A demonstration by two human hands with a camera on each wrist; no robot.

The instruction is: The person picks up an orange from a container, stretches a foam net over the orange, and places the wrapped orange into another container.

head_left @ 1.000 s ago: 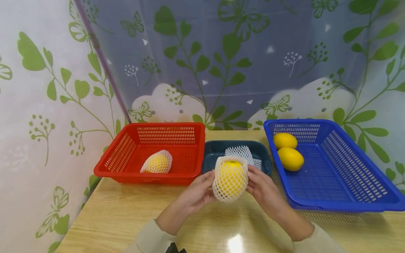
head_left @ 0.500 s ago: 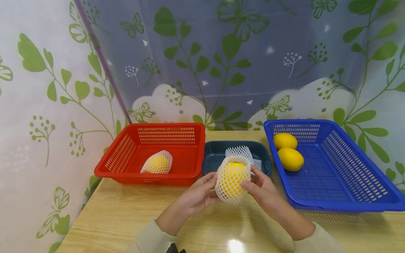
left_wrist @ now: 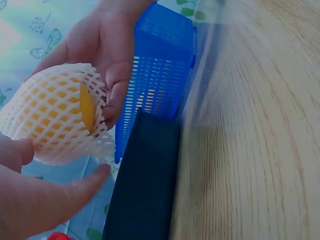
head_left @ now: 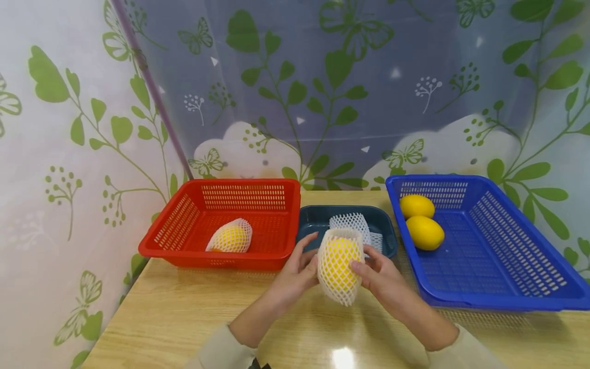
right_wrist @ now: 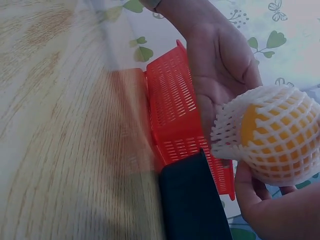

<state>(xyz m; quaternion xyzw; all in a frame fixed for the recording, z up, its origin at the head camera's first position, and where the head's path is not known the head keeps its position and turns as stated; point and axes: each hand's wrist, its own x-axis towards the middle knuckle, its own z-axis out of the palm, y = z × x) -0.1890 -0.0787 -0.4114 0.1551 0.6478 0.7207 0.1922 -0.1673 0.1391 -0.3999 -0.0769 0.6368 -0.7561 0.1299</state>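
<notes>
The thumb of the right hand [head_left: 384, 279] presses the near side of a yellow fruit [head_left: 343, 261] while its other fingers curl behind, so this hand grips the fruit. The left hand [head_left: 291, 279] has its thumb against the opposite side of the fruit; its index finger reaches out, spread wide from the thumb, and its other fingers are partly hidden. The fruit sits inside a white foam net [head_left: 343, 296], lifted above the table between the two hands; in the left wrist view a bare yellow patch shows at the net's open end.

Just beyond the hands stands a dark teal tray [head_left: 313, 218], and the held fruit overlaps its near edge in the head view. White foam netting [head_left: 349, 221] lies in the tray's right part.

To the left of the tray is a red plastic basket [head_left: 216, 259] with slotted walls, and a second netted fruit [head_left: 230, 239] rests on its floor near the front wall. To the right stands a larger blue plastic basket [head_left: 465, 261], where two bare yellow fruits [head_left: 425, 233] lie together along the left wall, one behind the other. Everything stands on a light wood-grain table [head_left: 184, 307], and behind it hangs a cloth backdrop [head_left: 341, 113] printed with green leaves and butterflies. Pale sleeves [head_left: 226, 351] cover the forearms.
</notes>
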